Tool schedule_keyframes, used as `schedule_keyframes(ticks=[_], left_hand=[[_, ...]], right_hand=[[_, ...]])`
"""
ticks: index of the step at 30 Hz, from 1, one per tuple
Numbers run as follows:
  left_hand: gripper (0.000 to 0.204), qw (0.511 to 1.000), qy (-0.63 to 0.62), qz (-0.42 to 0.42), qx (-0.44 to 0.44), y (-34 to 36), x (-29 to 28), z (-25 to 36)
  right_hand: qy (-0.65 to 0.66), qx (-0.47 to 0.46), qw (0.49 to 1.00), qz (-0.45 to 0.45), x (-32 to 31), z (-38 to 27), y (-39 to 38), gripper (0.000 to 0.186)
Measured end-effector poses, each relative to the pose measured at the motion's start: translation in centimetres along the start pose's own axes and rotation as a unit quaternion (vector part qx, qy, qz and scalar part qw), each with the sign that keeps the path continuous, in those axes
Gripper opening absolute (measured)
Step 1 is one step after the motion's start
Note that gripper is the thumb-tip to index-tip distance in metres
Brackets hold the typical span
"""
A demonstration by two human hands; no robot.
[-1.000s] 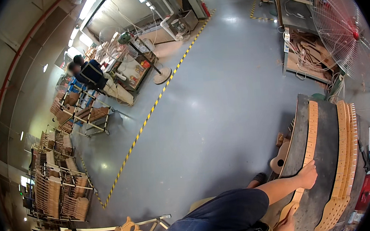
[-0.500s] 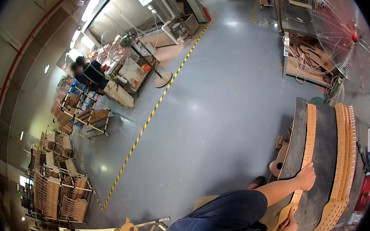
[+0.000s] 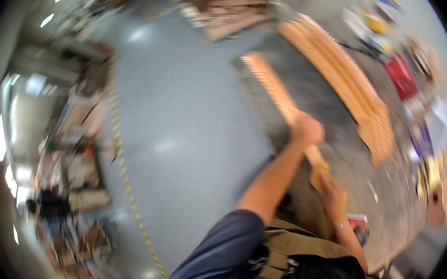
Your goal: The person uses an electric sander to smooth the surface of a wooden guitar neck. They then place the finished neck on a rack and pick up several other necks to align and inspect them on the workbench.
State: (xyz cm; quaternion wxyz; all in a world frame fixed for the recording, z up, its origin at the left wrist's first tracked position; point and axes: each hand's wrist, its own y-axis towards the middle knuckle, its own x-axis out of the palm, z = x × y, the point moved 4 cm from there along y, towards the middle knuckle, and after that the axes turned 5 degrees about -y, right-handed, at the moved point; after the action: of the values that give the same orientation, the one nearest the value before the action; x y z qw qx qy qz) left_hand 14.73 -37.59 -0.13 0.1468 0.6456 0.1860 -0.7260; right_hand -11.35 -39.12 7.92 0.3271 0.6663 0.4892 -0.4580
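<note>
Left grip closed round fretted neck mid-length, right grip round its near end; neck over counter, near left edge. Stacked necks right, red box beyond; grey floor stretches left.

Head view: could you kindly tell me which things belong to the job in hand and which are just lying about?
In the job:
guitar neck, left hand and right hand on it
probably the row of necks beside it

Seemingly lying about:
red box
purple item, blurred
</note>
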Motion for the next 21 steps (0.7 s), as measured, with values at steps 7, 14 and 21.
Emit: schedule_keyframes(ticks=[7,14,21], left_hand=[[0.043,0.978,-0.124,0.14,-0.093,-2.4,-4.4,-0.3],[0.04,0.981,-0.119,0.122,-0.092,-2.5,-4.7,-0.2],[0.039,0.979,-0.114,0.145,-0.083,-2.7,-5.1,-0.3]], right_hand=[[-0.015,0.005,1.0,-0.02,-0.3,-0.4,-0.4,0.07],[-0.037,0.009,0.999,-0.029,0.3,-1.5,-0.4,0.062],[0.012,0.02,0.999,-0.029,0.4,-1.5,0.1,0.066]])
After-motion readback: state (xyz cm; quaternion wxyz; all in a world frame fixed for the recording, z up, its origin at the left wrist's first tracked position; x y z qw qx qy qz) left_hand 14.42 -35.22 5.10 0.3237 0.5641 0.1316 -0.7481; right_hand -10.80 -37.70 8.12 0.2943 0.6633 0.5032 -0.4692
